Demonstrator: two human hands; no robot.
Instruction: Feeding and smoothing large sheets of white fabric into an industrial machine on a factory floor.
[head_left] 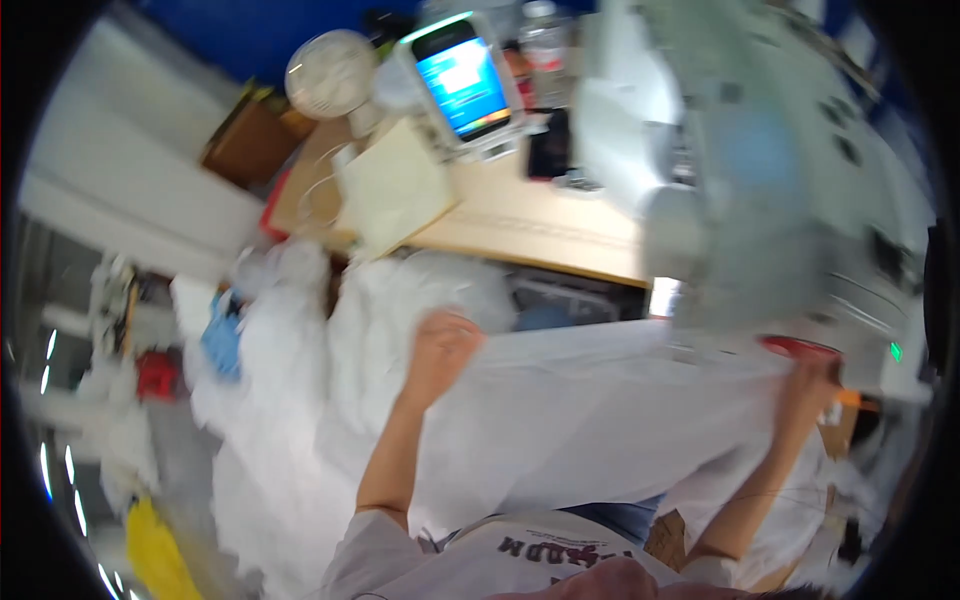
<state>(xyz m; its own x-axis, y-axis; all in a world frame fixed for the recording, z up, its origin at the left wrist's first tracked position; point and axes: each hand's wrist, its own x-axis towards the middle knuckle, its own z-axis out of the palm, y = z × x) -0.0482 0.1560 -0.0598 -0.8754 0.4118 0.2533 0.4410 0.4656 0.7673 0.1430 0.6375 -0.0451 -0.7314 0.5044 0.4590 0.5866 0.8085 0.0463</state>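
Note:
A wide sheet of white fabric [590,420] stretches across my lap toward the sewing machine [760,190] on the right. At the fabric's upper left corner, my left hand [445,345] is closed with its fingers curled on the edge. My right hand [815,370] is under the right part of the machine, beside a flat red piece [800,347]. Motion smears its fingers, so whether it grips the red piece or the fabric is unclear. The machine's needle area is blurred.
On the wooden table [540,225] are a pale paper sheet [395,185], a small fan [332,75], a lit-screen device [462,85], a dark phone [549,145] and a plastic bottle [543,50]. Heaped white fabric [270,420] lies to the left, with a blue cloth [222,338] on it.

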